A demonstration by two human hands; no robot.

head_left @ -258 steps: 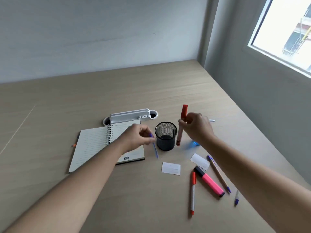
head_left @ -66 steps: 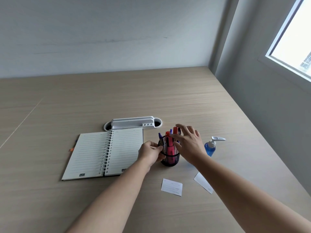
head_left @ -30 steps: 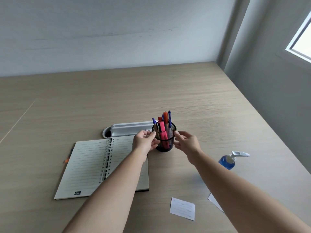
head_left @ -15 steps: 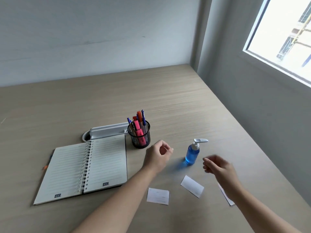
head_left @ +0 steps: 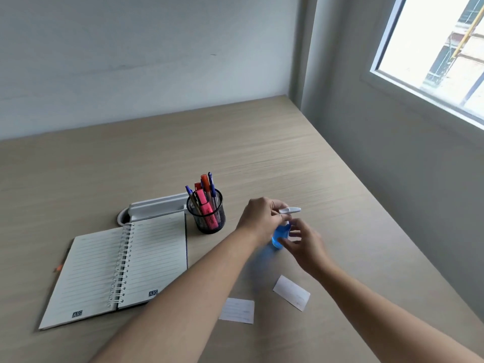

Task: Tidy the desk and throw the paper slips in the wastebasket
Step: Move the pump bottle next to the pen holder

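Head view: both hands meet at a small blue bottle (head_left: 280, 235) with a white pump top, near the middle of the desk (head_left: 275, 158). The left hand (head_left: 262, 218) is curled around the top of the bottle, with its fingers by the white nozzle. The right hand (head_left: 305, 244) has its fingers bent loosely around the low part of the bottle from the 3 o'clock side. The picture is blurry there, so I cannot tell how tight each hand holds.

2 paper slips lie flat on the desk toward 6 o'clock from the bottle. One slip (head_left: 291, 292) is just under the right wrist. The other slip (head_left: 237, 310) is at its 8 o'clock, near the left arm.

A black mesh cup (head_left: 207, 218) full of pens stands at 9 o'clock from the bottle. An open spiral notebook (head_left: 115, 268) lies at the cup's 8 o'clock. A white tray (head_left: 154, 208) sits at the notebook's far edge, just beside the cup.
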